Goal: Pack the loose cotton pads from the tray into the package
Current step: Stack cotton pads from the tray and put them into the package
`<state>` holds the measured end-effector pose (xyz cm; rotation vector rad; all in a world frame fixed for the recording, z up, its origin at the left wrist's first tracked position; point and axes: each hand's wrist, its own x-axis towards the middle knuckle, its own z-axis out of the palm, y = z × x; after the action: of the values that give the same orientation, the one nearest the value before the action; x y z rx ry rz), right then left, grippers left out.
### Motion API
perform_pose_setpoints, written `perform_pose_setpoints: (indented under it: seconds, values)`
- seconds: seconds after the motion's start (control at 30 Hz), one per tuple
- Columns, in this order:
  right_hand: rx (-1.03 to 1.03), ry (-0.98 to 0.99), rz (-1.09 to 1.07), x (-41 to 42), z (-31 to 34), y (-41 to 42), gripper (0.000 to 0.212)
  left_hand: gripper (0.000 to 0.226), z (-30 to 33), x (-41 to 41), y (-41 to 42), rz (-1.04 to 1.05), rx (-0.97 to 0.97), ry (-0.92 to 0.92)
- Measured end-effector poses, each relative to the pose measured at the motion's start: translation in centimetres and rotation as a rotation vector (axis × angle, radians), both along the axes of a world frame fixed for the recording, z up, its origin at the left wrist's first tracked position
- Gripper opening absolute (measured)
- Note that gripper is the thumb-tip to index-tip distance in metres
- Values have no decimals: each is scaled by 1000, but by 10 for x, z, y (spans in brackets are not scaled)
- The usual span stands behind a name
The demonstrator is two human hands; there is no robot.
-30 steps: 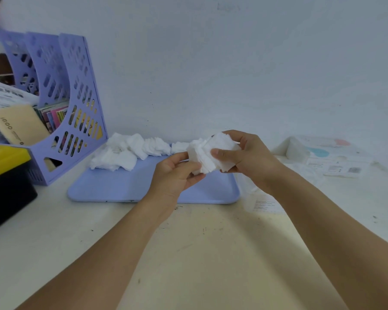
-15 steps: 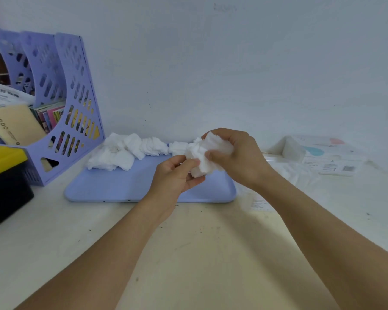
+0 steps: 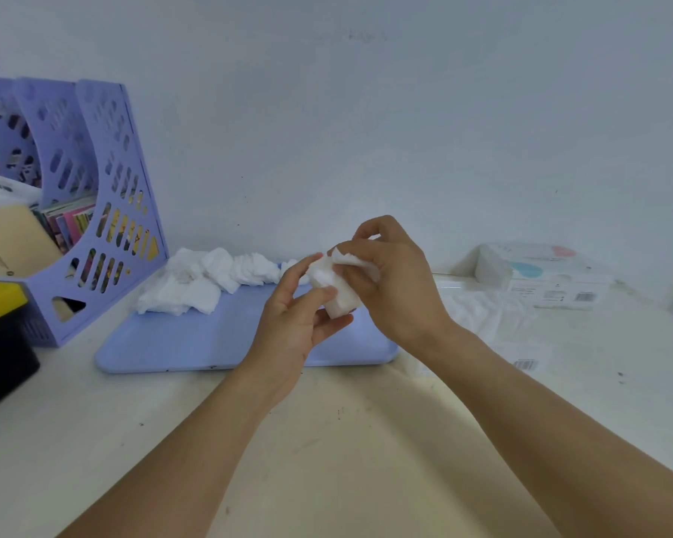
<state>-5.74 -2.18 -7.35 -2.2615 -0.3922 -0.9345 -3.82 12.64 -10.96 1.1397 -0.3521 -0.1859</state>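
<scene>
So you had both hands up over the tray [image 3: 195, 335], right above its right half. Your right hand [image 3: 395, 283] was curled around a stack of cotton pads [image 3: 337, 293], thumb pressed over the top sheet, and your left hand [image 3: 302, 312] pinched the stack's left side from below with thumb and fingertips. The stack looked like a soft white block, edges a bit ragged at the top where one pad was peeling up.

The tray was a flat lavender plastic rectangle with rounded corners and a low lip. Its near half was bare, so you had room there. The loose pads [image 3: 206, 281] sat bunched along the tray's far edge, toward its left corner, crumpled and fluffy, a few spilling over the rim onto the table [image 3: 327, 440]. The table was off-white with small dark specks, and wide open on the near side of the tray.

Right of the tray lay the package [image 3: 490, 316], thin clear crinkly film, flattened, with a barcode on it near the tray's front corner. Beyond that, further right, a white box [image 3: 548, 273] with pastel blobs. Left of the tray, just beside its far corner, stood a purple slotted file rack [image 3: 109, 211] stuffed with papers, and a yellow-and-black bin [image 3: 1, 332] in front of that.
</scene>
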Motion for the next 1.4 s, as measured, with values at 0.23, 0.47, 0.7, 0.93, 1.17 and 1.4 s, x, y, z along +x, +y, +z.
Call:
perform_pose_setpoints:
  seconds: [0.23,0.47,0.7,0.93,1.17,1.4]
  values:
    - [371,107,63,-2,4,2,9,47,0,0,1,29,37,-117]
    - [740,269,112,-2,7,0,7,48,-1,-1,1,50,45,-103]
    - [789,322,86,2,6,-2,12,46,-1,-2,-1,120,88,-93]
    - [693,438,143,3,6,-7,12,41,-1,-5,1,131,129,-83]
    - [596,375,23,4,0,-5,19,41,-2,-8,-1,108,121,-103]
    - [514,281,-52,5,-4,-2,22,37,-3,-13,-8,112,90,-81]
